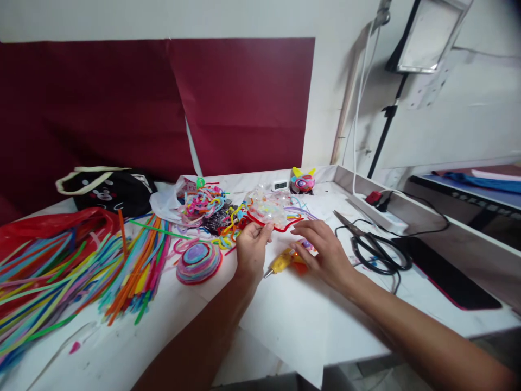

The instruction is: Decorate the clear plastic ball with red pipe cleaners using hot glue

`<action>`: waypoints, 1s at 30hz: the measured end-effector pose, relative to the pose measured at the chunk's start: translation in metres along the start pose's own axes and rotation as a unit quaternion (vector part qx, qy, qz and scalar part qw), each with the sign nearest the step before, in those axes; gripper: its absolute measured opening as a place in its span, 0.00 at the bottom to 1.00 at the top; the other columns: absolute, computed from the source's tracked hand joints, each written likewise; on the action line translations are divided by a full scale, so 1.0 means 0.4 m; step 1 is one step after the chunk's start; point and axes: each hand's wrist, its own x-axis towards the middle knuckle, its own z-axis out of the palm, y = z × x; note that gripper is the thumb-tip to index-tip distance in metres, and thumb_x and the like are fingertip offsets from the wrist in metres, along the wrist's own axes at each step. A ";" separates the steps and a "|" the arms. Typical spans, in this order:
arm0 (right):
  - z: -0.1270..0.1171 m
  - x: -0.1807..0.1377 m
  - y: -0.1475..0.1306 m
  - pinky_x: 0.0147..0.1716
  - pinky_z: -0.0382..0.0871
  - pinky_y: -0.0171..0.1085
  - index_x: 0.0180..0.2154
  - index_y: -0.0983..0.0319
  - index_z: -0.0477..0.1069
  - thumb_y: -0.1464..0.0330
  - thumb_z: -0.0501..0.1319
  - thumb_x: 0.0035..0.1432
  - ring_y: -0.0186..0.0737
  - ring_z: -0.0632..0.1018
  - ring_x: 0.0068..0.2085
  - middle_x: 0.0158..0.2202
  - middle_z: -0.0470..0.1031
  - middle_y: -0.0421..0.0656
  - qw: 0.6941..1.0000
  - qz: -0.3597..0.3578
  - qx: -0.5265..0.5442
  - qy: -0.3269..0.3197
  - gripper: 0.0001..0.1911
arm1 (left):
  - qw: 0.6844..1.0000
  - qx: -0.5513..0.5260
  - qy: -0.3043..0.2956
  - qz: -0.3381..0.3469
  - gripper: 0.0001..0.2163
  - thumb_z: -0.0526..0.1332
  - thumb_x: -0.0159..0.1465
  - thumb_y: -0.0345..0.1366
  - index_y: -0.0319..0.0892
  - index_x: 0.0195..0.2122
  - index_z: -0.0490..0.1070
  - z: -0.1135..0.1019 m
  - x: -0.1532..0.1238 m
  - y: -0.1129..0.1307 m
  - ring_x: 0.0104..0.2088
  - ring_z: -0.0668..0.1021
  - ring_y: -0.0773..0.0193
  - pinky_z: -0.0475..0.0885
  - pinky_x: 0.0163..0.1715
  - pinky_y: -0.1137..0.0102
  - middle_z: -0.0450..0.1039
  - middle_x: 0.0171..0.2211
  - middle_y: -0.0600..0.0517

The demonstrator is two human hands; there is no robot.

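My left hand (251,250) pinches the near edge of a clear glittery plastic piece rimmed with a red pipe cleaner (269,213), holding it just above the white table (285,315). My right hand (323,251) lies over a yellow glue gun (283,262), its fingers curled down onto the gun's orange rear part. A round coiled pad of pastel pipe cleaners (198,262) sits just left of my left hand. Behind the held piece lies a tangle of bent coloured pipe cleaners (207,209).
Several straight pipe cleaners (81,266) fan across the left of the table beside a red plastic bag (49,222) and a black tote bag (109,190). Black scissors (372,244), cables, a power strip (380,209) and a dark phone (445,274) lie to the right. A small colourful toy (303,182) stands at the back.
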 end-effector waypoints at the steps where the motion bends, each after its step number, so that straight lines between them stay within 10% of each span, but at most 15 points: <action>1: 0.000 0.008 0.000 0.46 0.67 0.46 0.47 0.61 0.68 0.70 0.60 0.62 0.47 0.72 0.47 0.45 0.74 0.49 1.000 0.002 0.005 0.000 0.11 | 1.000 -0.008 -0.002 -0.006 0.10 0.66 0.55 0.40 0.39 0.27 0.70 0.001 -0.002 -0.001 0.22 0.66 0.72 0.62 0.27 0.74 0.66 0.19 0.58; 30: 0.021 0.033 0.022 0.42 0.62 0.42 0.34 0.60 0.70 0.63 0.59 0.62 0.42 0.73 0.39 0.35 0.74 0.44 0.996 0.090 0.025 -0.001 0.08 | 0.991 -0.100 -0.039 -0.084 0.11 0.71 0.52 0.37 0.36 0.32 0.74 0.030 -0.043 0.003 0.35 0.81 0.62 0.76 0.45 0.61 0.79 0.30 0.48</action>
